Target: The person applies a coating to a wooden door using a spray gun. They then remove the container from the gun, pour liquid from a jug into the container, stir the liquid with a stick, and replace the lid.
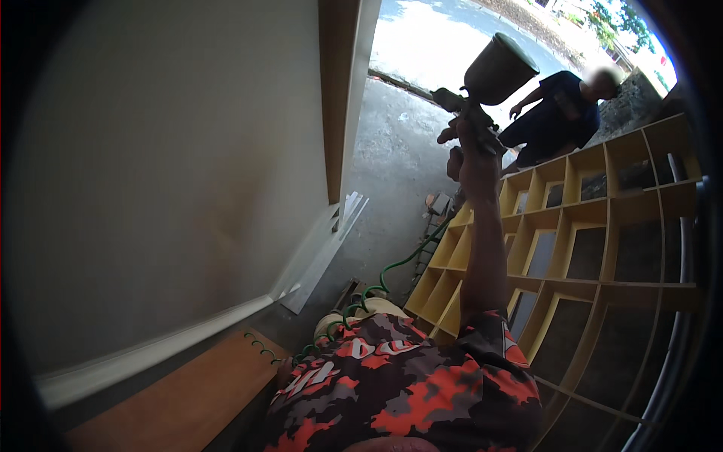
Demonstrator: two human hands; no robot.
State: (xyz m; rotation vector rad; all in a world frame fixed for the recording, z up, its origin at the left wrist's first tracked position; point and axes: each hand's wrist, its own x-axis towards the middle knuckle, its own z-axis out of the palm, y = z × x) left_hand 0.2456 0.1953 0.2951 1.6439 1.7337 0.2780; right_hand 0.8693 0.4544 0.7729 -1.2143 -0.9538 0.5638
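Note:
My right hand [480,162] is raised at the end of my outstretched arm, its fingers wrapped round a spray gun [474,120]. A grey cup [500,69] sits on top of the gun, whose nozzle points left toward a large pale panel [151,188]. Below my hand, a coiled green air hose [384,277] runs down and left past my body. At the left edge of my patterned shirt, a small patch of skin beside the hose seems to be my left hand [284,369]; its fingers are hidden.
A wooden grid-like shelf frame [595,203] stands close along the right. Past it is a person in dark clothes [557,113]. An orange-brown board [181,392] lies at lower left, and white strips [320,260] rest on the concrete floor [403,143].

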